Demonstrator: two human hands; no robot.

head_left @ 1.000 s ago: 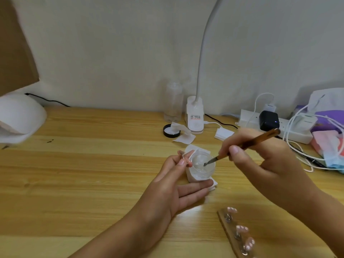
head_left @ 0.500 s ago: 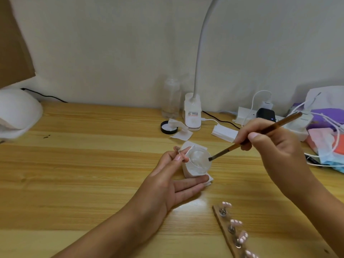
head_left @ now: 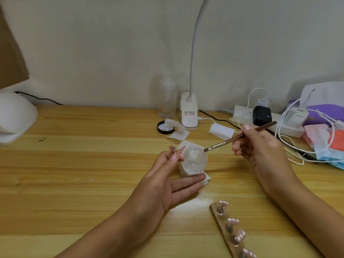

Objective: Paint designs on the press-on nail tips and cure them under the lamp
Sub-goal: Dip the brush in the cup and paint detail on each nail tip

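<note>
My left hand [head_left: 167, 181] pinches a small nail tip on its stand [head_left: 176, 151] between thumb and forefinger, beside a small clear glass cup [head_left: 195, 158] that sits on a folded white wipe [head_left: 188, 173]. My right hand [head_left: 260, 146] holds a brown nail brush [head_left: 240, 136]; its bristle end hovers just right of the cup's rim. A wooden strip [head_left: 226, 237] with several painted nail tips on metal stands lies at the front right. The white curing lamp [head_left: 14, 116] sits at the far left edge.
Along the back wall stand a clear bottle [head_left: 167, 98], its black cap [head_left: 165, 127], loose wipes [head_left: 177, 134], a white gooseneck desk lamp [head_left: 189, 114], a small white box [head_left: 220, 131] and a power strip [head_left: 279, 123] with chargers and cables. Bags and packets [head_left: 323, 127] crowd the right.
My right hand has lifted the brush out of the glass cup and drawn it to the right. The left hand keeps its grip beside the cup.
</note>
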